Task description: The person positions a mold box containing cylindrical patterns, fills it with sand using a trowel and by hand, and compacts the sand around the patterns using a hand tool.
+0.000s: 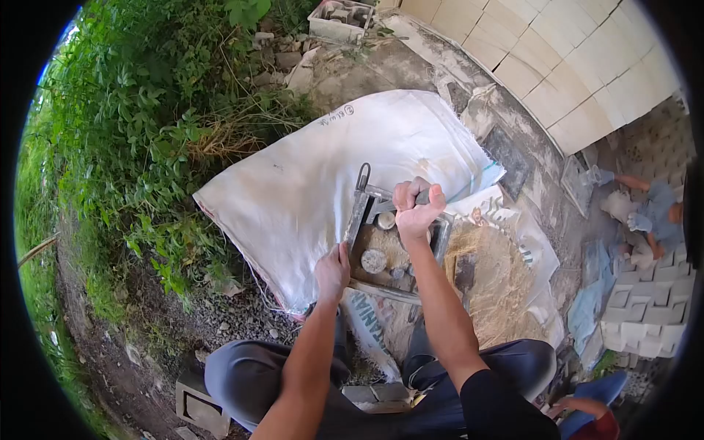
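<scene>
A dark metal frame (pixel 357 220) with a loop at its upper end stands between my knees, with round pieces (pixel 373 260) inside it over sandy powder. My left hand (pixel 334 273) is closed on the left side of the frame. Above the frame's right part, my right hand (pixel 418 207) is wrapped round a dark handle, its thumb raised. A white woven sack (pixel 286 191) lies flat beyond and left of the frame. On the right, tan powder (pixel 506 282) is spread over a printed sack (pixel 539 246).
Green plants (pixel 125 147) grow on the left above gravel (pixel 238 319). A pale crate (pixel 337 29) stands at the top. Tiled blocks (pixel 557 66) line the upper right. Another person (pixel 660 213) works at the right beside stacked blocks (pixel 645 315); someone's arm (pixel 579 405) shows lower right.
</scene>
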Tool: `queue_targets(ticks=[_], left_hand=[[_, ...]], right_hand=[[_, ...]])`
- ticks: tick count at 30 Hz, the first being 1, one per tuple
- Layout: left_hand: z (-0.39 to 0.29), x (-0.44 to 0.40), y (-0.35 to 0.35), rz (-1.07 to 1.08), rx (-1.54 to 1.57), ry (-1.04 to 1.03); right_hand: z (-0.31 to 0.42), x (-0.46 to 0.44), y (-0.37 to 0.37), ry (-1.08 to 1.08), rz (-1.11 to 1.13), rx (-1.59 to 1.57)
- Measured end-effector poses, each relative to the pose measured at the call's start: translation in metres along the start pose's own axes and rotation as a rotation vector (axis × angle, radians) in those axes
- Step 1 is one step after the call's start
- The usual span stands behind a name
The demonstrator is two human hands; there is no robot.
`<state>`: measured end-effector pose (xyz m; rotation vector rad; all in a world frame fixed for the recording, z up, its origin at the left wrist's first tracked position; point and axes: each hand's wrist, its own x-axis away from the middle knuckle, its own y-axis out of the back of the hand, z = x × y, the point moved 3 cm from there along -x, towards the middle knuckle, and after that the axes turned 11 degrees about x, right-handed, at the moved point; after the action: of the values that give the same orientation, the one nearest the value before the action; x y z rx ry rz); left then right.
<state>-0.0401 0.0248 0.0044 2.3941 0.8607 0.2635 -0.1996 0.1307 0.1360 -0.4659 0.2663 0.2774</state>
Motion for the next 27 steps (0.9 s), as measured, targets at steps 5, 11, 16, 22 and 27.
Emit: queue_targets(ticks=[5, 11, 16, 22, 27], left_hand=[[0.003, 0.007, 0.0, 0.024, 0.014, 0.018], [0.0, 0.005, 0.0, 0.097, 0.01, 0.056], [0.006, 0.004, 0.0, 0.064, 0.027, 0.017], [-0.003, 0.0, 0.0, 0.089, 0.064, 0.017], [0.0, 0.001, 0.002, 0.069, 0.078, -0.027]], right_hand=[[0.049, 0.014, -0.01, 0.061, -0.036, -0.049], [0.01, 0.006, -0.018, 0.094, -0.012, 0.039], [0.012, 0.027, -0.023, -0.015, 0.014, 0.023], [0.031, 0.023, -0.042, -0.117, -0.025, 0.107], [0.02, 0.047, -0.036, -0.018, -0.039, 0.18]])
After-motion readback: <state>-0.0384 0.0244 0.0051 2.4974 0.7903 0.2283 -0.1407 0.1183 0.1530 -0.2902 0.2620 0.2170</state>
